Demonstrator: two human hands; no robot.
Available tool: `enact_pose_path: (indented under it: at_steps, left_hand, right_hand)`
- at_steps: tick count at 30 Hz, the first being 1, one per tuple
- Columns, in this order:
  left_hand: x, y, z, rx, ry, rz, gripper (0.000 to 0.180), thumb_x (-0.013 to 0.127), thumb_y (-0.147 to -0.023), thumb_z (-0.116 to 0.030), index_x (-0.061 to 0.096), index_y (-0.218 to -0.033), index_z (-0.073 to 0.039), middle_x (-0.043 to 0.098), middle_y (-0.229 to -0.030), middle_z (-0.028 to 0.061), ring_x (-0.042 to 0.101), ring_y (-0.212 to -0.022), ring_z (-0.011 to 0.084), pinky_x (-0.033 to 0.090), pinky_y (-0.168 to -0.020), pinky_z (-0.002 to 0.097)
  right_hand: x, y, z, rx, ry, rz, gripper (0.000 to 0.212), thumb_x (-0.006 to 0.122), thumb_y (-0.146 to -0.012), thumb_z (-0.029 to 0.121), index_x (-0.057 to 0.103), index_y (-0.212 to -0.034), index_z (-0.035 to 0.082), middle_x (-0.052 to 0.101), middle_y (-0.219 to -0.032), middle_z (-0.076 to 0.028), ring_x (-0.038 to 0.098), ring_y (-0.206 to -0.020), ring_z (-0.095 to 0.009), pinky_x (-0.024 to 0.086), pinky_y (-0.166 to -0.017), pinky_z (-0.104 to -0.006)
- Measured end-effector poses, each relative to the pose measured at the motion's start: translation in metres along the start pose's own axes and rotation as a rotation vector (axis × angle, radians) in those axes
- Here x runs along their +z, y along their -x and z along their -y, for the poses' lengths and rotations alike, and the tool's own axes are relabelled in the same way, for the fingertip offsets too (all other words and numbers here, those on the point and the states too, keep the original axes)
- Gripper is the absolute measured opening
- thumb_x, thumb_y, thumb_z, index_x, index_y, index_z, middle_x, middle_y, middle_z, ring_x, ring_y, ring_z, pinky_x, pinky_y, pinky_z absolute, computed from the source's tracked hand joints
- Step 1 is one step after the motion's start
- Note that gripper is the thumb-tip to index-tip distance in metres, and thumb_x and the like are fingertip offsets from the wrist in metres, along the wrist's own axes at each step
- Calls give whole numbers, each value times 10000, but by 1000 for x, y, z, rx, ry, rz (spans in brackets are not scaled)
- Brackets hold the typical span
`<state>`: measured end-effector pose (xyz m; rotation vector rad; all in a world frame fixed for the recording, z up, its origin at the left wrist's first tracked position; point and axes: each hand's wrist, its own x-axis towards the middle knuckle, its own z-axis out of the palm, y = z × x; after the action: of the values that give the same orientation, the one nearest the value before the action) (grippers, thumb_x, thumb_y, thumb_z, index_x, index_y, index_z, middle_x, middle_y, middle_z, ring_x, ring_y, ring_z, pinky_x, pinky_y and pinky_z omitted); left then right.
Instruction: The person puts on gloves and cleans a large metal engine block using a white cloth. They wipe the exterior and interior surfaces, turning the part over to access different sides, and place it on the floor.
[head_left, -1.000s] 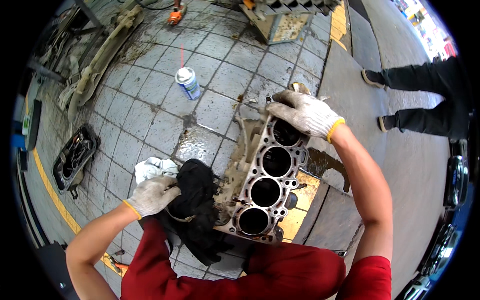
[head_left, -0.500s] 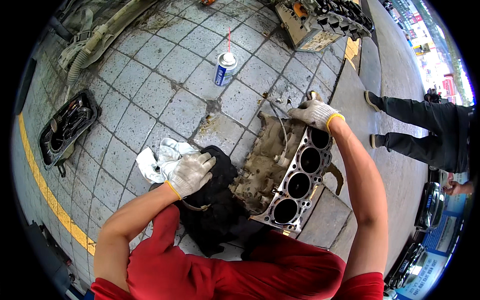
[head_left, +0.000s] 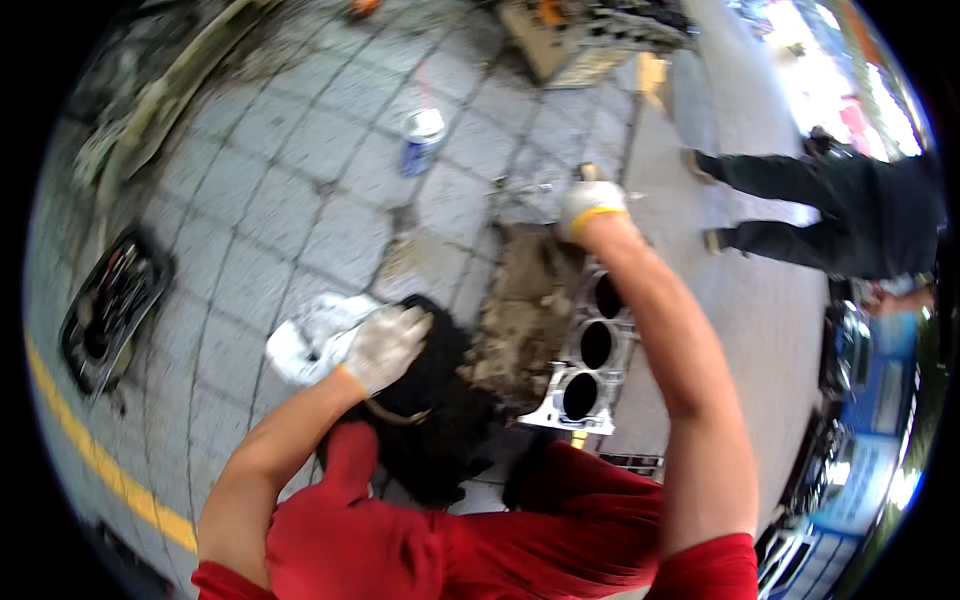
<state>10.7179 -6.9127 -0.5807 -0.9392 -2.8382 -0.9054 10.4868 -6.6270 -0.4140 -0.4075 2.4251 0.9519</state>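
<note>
My left hand [head_left: 388, 350], in a pale knit glove with a yellow cuff, lies flat on a black cloth-like bundle [head_left: 440, 345], fingers stretched out. A crumpled white rag [head_left: 315, 330] sits beside and partly behind its wrist. To the right of the bundle stands a dirty engine block [head_left: 522, 310], its brown side facing left and several dark cylinder bores along its shiny top face. My right hand [head_left: 592, 208], gloved alike, is at the block's far end. Motion smears its fingers, so their grip does not show. My right forearm covers part of the top face.
A blue and white spray can [head_left: 422, 142] with a red straw stands on the tiles beyond. An oily black pan [head_left: 115, 310] lies at the left. Another engine part [head_left: 620, 30] rests on a box [head_left: 535, 45] at the back. A person in dark trousers [head_left: 800, 205] stands at the right.
The view has shifted and blurred. My right hand is over the block's far end, hiding more of the top face with its forearm. The left hand stays on the black bundle.
</note>
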Motion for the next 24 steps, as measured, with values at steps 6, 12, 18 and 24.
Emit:
enact_pose_path:
  at_steps: [6,12,18,24]
  left_hand:
    - [-2,7,0,102,45,-240,416,775,-772,-142,739,-1164,-9,718,-1122,158,679,-990,378,541,-894,496]
    - [-9,9,-2,49,49,-149,406,777,-795,-150,743,-1182,-32,703,-1170,148,669,-1001,367,530,-887,495]
    - [-4,3,6,-56,82,-77,323,723,-885,-172,749,-1179,-43,730,-1186,151,693,-982,338,567,-829,468]
    - [7,2,25,-52,89,-115,283,776,-834,-182,765,-1098,-79,740,-1107,100,711,-962,295,582,-822,451]
  right_hand:
    - [2,15,2,-48,-187,-97,338,620,-1004,274,793,-1279,180,764,-1321,-78,734,-1205,-290,572,-982,-508]
    - [12,45,-11,-14,-163,-122,271,655,-913,223,839,-1066,97,815,-1095,-134,790,-1019,-322,623,-804,-473]
    - [6,51,-18,-95,-151,-78,237,626,-922,231,834,-942,120,808,-999,-148,792,-932,-330,627,-770,-466]
    - [11,48,-21,-218,-71,-214,213,645,-860,206,793,-861,52,782,-882,-177,777,-828,-346,617,-716,-471]
